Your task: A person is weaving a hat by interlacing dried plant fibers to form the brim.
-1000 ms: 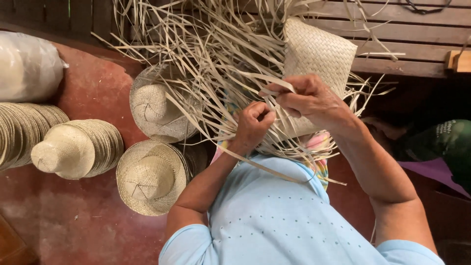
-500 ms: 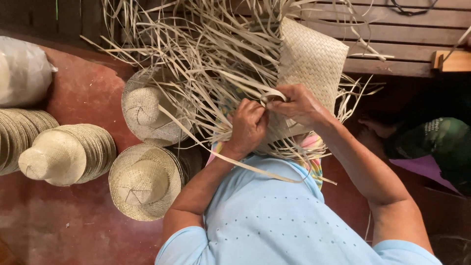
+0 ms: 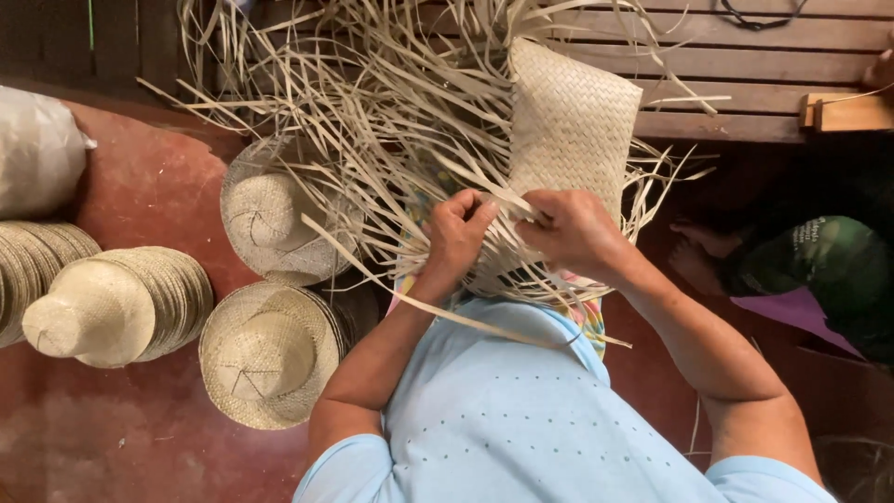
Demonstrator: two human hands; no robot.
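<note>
My left hand [image 3: 458, 235] and my right hand [image 3: 570, 229] sit close together over my lap, both pinching pale straw strips [image 3: 391, 140] at the lower edge of a woven straw panel [image 3: 570, 121]. The panel is a tight plaited rectangle that stands up beyond my right hand. Many loose strips fan out from it to the left and upward. One long strip [image 3: 410, 289] trails down across my left forearm and my light blue shirt.
Finished straw hats lie on the red floor at left: one [image 3: 270, 219] under the strips, one [image 3: 265, 354] nearer me, and a stack [image 3: 102, 303] further left. A white sack [image 3: 37, 154] is at far left. Wooden slats [image 3: 764, 84] run behind. Another person's feet [image 3: 703, 251] and green clothing [image 3: 829, 261] are at right.
My hands have stayed on the same spot of the weave, the fingers shifting as they work the strips. The view has drifted slightly, so the hats sit a little further left.
</note>
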